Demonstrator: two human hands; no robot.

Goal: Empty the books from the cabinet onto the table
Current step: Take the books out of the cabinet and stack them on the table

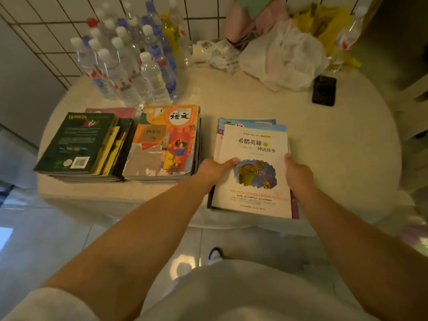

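Both hands, left hand (214, 169) and right hand (297, 174), around white-covered book stack (252, 144).

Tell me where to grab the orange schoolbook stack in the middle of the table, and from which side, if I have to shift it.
Take the orange schoolbook stack by its near edge, coming from the table's front. That edge faces you and is free. The green book pile crowds its left side and water bottles stand close behind it. A grip with fingers under and thumb on top should suit the flat stack.
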